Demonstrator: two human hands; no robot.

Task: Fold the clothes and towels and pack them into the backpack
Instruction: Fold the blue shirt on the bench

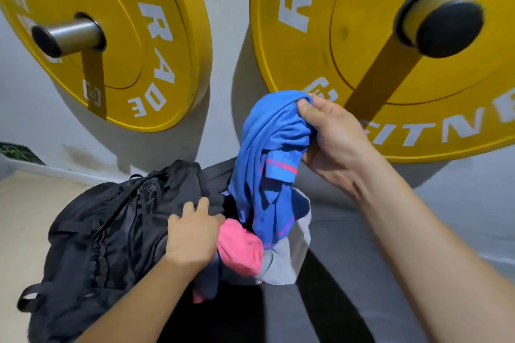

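1. The two yellow weight plates (362, 64) hang on wall pegs right behind your work spot. They're just background, but the blue shirt is up close to the right one.
2. The black backpack (97, 231) lies slumped on its side, mouth towards the clothes. Your left hand (192, 237) has its fingers curled over the fabric at the opening, I'd guess to pin the bag down and keep the mouth open.
3. The blue shirt (267, 147) is bunched in your right hand (334, 142), thumb and fingers closed tight round the top of it. It's lifted so the rest hangs free above the pile, and it isn't folded yet. Holding it high probably lets it drop out straight for folding.
4. The grey garment (281, 264) sits crumpled under the shirt's hem, on the dark padded surface (348, 273) beside the bag.
5. The pink cloth (241, 248) is wadded at the bag's mouth, touching your left hand. I can't tell if it's partly inside.
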